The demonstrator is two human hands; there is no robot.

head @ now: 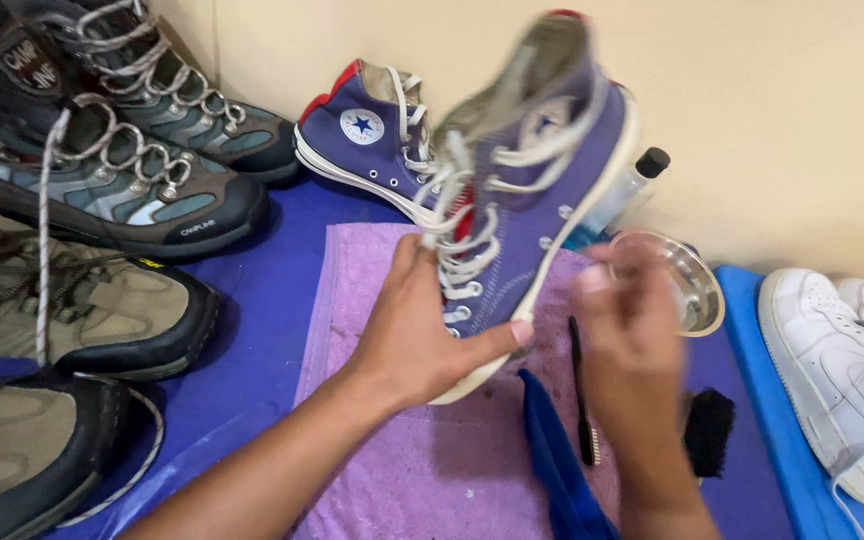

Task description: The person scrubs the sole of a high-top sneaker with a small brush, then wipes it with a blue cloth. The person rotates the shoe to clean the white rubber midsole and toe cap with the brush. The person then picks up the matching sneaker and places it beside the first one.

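Observation:
My left hand [422,335] grips the toe end of a purple high-top canvas sneaker [537,190] with white laces, held up tilted above a lilac towel [372,290]. My right hand [632,335] is blurred just to the right of the sole, fingers curled; I cannot make out anything in it. The matching purple sneaker [362,135] stands behind on the blue surface. A thin black brush [582,400], a blue cloth [557,460] and a black scrub brush [709,430] lie on the towel below my hands.
Several hiking boots [112,190] fill the left side. A small metal bowl [692,285] and a clear bottle with a black cap [632,185] stand near the wall. White sneakers [842,370] sit at the right on a blue mat [767,400].

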